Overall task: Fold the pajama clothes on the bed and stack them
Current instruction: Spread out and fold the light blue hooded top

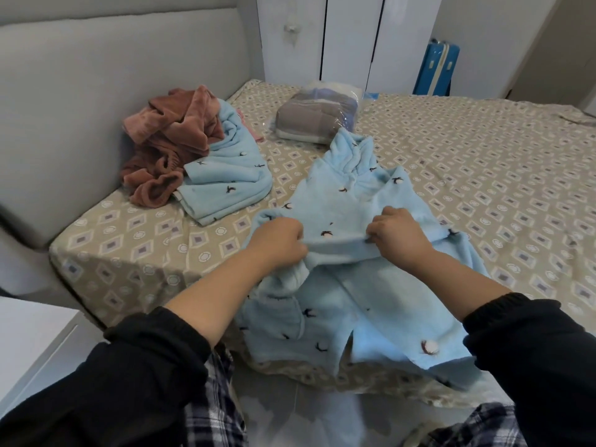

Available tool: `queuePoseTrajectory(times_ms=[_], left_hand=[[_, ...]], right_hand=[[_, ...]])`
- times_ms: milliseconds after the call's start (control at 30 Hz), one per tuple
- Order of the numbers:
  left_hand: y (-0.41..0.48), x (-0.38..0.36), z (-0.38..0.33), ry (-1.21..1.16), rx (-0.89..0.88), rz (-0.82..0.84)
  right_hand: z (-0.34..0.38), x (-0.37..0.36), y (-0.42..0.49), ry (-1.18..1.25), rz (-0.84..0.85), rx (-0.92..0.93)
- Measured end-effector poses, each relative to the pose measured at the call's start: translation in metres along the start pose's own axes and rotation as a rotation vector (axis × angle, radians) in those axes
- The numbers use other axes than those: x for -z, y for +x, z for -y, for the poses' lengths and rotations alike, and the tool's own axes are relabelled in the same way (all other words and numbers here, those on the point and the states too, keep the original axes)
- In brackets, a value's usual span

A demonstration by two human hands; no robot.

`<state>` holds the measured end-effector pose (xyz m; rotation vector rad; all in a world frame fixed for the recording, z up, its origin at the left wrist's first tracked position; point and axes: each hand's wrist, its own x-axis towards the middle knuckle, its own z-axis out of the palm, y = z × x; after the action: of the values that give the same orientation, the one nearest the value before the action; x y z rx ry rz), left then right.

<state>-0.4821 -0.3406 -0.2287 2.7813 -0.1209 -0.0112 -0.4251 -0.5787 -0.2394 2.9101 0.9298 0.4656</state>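
My left grip (281, 241) and right grip (400, 234) are both pinching a fold across the blue pajama top (371, 317), which is lying at the near edge of the bed (483, 162). I'm judging us under halfway: the blue pajama trousers (225, 185) are lying folded, and the brown pajamas (167, 146) are lying crumpled beside them.

Wears a black long-sleeved top (74, 417), plain and matte. Left sleeve (145, 369) and right sleeve (535, 350) loose, softly creased, each ending partway along the forearm in a gathered, elasticated cuff (154, 325). Beyond the cuffs, bare forearms, bare left hand (280, 241) and bare right hand (398, 232). Lower down, checked fabric (222, 411) in dark blue, grey and white, seen beneath the left sleeve and again near the bottom right edge; shirt hem or trousers, cannot tell.
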Motion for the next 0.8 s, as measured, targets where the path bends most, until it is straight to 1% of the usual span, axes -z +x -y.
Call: queuePoseTrajectory(times_ms=[33, 67, 100, 133, 167, 200, 233, 300, 333, 367, 400, 433, 467, 500, 533, 567, 600, 633, 667, 700, 733, 767, 800], left_hand=[[-0.001, 0.006, 0.000, -0.045, -0.046, -0.201], [-0.003, 0.009, 0.001, -0.026, -0.132, -0.383], [-0.004, 0.012, 0.000, 0.051, -0.223, -0.453], [-0.007, 0.015, -0.003, 0.204, -0.299, -0.373], [-0.009, 0.014, -0.004, 0.358, -0.334, -0.246], [-0.011, 0.014, -0.003, 0.492, -0.309, -0.139], [-0.012, 0.014, -0.003, 0.532, -0.311, -0.163], [-0.014, 0.020, -0.002, 0.488, -0.345, -0.334], [-0.015, 0.019, 0.000, 0.488, -0.337, -0.375], [-0.016, 0.014, -0.001, 0.537, -0.323, -0.295], [-0.019, 0.005, -0.001, 0.577, -0.319, -0.147], [-0.023, -0.004, -0.002, 0.612, -0.323, 0.039], [-0.028, -0.013, -0.005, 0.610, -0.365, 0.163], [-0.034, -0.020, -0.005, 0.592, -0.423, 0.243], [-0.038, -0.026, -0.005, 0.545, -0.481, 0.312], [-0.039, -0.031, -0.004, 0.485, -0.508, 0.413], [-0.039, -0.034, -0.004, 0.408, -0.502, 0.525], [-0.038, -0.036, -0.003, 0.279, -0.454, 0.648], [-0.033, -0.038, -0.002, 0.127, -0.382, 0.711], [-0.028, -0.039, 0.001, 0.000, -0.296, 0.666], [-0.021, -0.040, 0.006, -0.064, -0.203, 0.533], [-0.015, -0.044, 0.015, -0.045, -0.110, 0.354], [-0.009, -0.048, 0.025, 0.045, -0.023, 0.196]], right_hand=[[0.000, 0.004, 0.003, 0.049, -0.156, -0.021], [0.000, 0.008, 0.005, 0.096, -0.253, -0.052], [-0.001, 0.011, 0.008, 0.116, -0.259, -0.072], [-0.001, 0.011, 0.011, 0.114, -0.197, -0.080], [0.000, 0.011, 0.012, 0.084, -0.103, -0.078], [0.000, 0.011, 0.012, 0.056, -0.039, -0.074], [0.000, 0.008, 0.012, 0.051, -0.070, -0.060], [0.002, 0.007, 0.008, 0.090, -0.177, -0.060], [0.004, 0.006, 0.006, 0.111, -0.174, -0.047], [0.004, 0.003, 0.004, 0.101, -0.130, -0.021], [0.005, -0.001, 0.002, 0.080, -0.042, 0.004], [0.005, -0.005, -0.002, 0.078, 0.029, 0.014], [0.004, -0.009, -0.007, 0.097, 0.047, 0.020], [0.005, -0.012, -0.013, 0.129, 0.057, 0.026], [0.005, -0.016, -0.019, 0.143, 0.057, 0.032], [0.006, -0.022, -0.026, 0.127, 0.101, 0.055], [0.008, -0.027, -0.032, 0.095, 0.186, 0.073], [0.007, -0.032, -0.037, 0.078, 0.292, 0.072], [0.005, -0.036, -0.043, 0.080, 0.375, 0.050], [0.002, -0.038, -0.047, 0.104, 0.403, 0.022], [0.000, -0.041, -0.051, 0.127, 0.401, -0.005], [-0.001, -0.042, -0.054, 0.146, 0.380, -0.025], [-0.001, -0.042, -0.056, 0.160, 0.355, -0.036]])
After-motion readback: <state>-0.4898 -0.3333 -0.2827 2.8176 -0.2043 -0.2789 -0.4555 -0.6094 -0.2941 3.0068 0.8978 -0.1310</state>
